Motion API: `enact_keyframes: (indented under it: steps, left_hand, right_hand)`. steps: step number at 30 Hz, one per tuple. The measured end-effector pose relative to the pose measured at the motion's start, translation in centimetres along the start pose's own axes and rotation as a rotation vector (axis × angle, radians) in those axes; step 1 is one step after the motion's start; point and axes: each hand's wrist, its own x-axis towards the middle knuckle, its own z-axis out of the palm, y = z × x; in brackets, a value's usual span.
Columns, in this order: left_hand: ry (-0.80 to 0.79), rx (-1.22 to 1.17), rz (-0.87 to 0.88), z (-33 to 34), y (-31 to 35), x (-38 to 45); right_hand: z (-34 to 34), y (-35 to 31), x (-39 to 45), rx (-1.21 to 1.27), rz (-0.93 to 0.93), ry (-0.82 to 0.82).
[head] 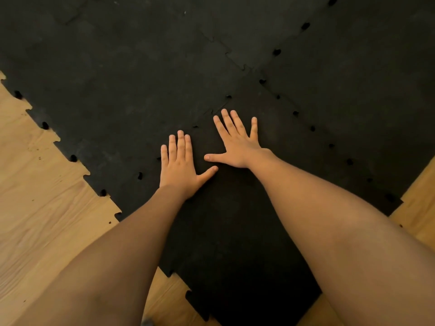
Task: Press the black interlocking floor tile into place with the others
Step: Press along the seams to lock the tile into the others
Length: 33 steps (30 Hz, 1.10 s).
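A black interlocking floor tile (235, 231) lies in front of me, its far corner pointing away towards the joined tiles (141, 67). My left hand (180, 164) rests flat, palm down, near the tile's upper-left seam, fingers together. My right hand (237, 142) lies flat with fingers spread, close to the tile's far corner. Both hands hold nothing. Small dark gaps (295, 113) show along the right seam and along the left seam (140, 175). My forearms hide part of the tile's sides.
A light wooden floor (40, 196) shows at the left, bottom and right (419, 208). The black mat's toothed outer edge (73, 158) runs diagonally at the left. The laid tiles fill the whole upper part of the view.
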Motion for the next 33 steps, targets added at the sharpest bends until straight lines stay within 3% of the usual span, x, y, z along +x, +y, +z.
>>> enact_keyframes:
  steps: [6,10,14,17,22,28,33]
  left_hand:
    - [0.094,-0.019,0.098,-0.8,-1.6,-0.2]
    - [0.141,0.027,0.16,-0.8,-3.3,-0.3]
    - [0.209,-0.069,0.098,-1.4,-2.6,2.2]
    - [0.204,-0.078,-0.03,-1.2,-1.6,4.2]
    - [0.203,-0.039,-0.007,-0.5,-1.9,4.7]
    - [0.174,-0.042,-0.014,-0.7,-1.8,4.8]
    - [0.179,-0.067,0.164,-0.8,-2.0,4.8]
  right_hand:
    - [-0.8,1.7,-0.7,-0.133,-0.07,0.116]
    - [-1.6,4.3,-0.4,-0.035,0.119,0.133]
    - [-3.5,6.6,2.2,0.021,0.192,0.261]
    - [-5.1,7.5,5.6,0.06,0.188,0.266]
    - [-3.1,7.2,7.3,-0.093,0.22,0.377]
    - [-3.3,7.4,7.5,-0.097,0.202,0.377]
    - [-3.9,7.6,7.0,-0.065,0.216,0.339]
